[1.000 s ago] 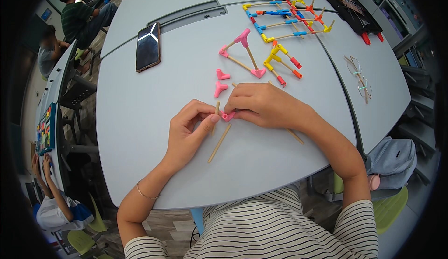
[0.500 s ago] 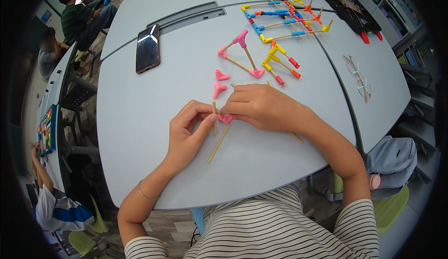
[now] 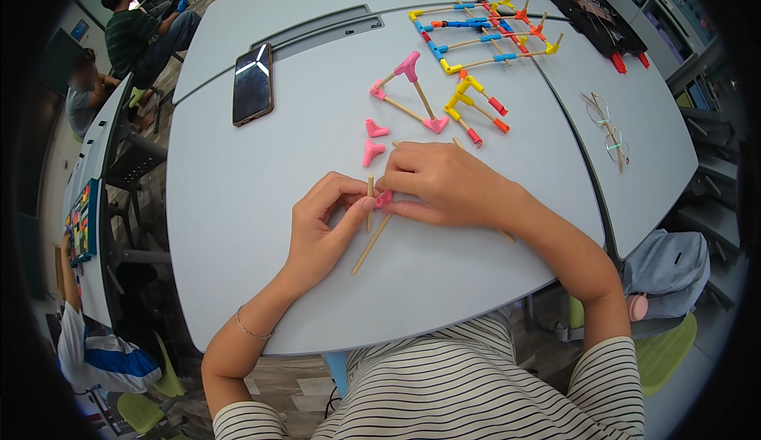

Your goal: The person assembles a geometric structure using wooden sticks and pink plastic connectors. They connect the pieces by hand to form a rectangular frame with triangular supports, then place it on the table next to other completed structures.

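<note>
Over the near middle of the table, my left hand (image 3: 315,226) pinches a short wooden stick (image 3: 371,187) between thumb and fingers. Close against it, my right hand (image 3: 448,182) grips a pink connector (image 3: 385,199) with its fingertips. Whether the stick touches the connector is hidden by my fingers. Below them a loose wooden stick (image 3: 367,253) lies slanted on the table, and other sticks show partly from under my right hand. Two loose pink connectors, a two-armed one (image 3: 376,129) and a larger one (image 3: 372,153), lie just beyond. Farther off is a triangle of sticks and pink connectors (image 3: 411,67).
A yellow-and-red stick piece (image 3: 454,109) and a larger multicoloured stick frame (image 3: 446,66) lie at the far right of the white table (image 3: 230,226). A phone (image 3: 253,87) is far left, eyeglasses (image 3: 610,132) right. People sit to the left; a grey backpack (image 3: 674,269) is at right.
The pink connector has turned a little in my right fingers. My left hand and its stick have shifted slightly right, nearer the connector.
</note>
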Available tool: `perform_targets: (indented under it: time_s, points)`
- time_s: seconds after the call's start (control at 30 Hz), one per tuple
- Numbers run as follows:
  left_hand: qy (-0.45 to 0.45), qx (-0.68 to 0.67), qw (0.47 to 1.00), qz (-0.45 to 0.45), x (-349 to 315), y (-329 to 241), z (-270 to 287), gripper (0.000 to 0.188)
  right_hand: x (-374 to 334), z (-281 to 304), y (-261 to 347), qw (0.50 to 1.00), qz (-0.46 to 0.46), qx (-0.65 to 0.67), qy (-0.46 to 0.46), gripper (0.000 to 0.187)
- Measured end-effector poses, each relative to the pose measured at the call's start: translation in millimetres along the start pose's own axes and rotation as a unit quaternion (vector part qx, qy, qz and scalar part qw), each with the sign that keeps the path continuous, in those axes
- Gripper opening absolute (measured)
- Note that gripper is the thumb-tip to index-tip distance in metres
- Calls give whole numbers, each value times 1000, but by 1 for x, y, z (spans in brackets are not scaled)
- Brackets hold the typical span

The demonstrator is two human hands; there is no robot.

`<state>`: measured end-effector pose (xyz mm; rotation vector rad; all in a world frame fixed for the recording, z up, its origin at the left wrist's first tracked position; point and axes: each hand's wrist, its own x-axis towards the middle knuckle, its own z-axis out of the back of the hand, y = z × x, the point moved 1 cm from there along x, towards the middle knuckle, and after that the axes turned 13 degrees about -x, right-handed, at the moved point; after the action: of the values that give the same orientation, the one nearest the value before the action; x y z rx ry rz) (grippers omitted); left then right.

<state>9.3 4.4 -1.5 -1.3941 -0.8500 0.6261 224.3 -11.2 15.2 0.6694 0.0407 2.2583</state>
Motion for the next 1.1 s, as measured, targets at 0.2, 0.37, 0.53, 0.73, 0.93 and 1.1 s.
perform_targets:
  time_s: [0.2, 0.37, 0.53, 0.73, 0.93, 1.1]
  points:
    - [-17, -13, 1000, -11, 0, -2, -2, 13, -2, -2, -5, 1000, 0, -2, 16, 16]
    - [-46, -35, 998, -25, -2, 0, -3, 12, -2, -1, -3, 999, -4, 22, 28, 17]
    - [-51, -39, 996, -56, -1, 1, -1, 10, -1, -2, -2, 1000, -1, 28, 4, 16]
    - [-64, -66, 994, -57, 0, 1, 0, 11, 0, -4, -2, 1000, 4, 24, 3, 14]
    - [-95, -68, 991, -63, 1, 0, -2, 11, -1, -5, -6, 1000, 8, 6, 4, 15]
    - [-97, -75, 991, -58, 2, 0, 0, 10, -2, -6, -6, 1000, 6, 9, 8, 15]
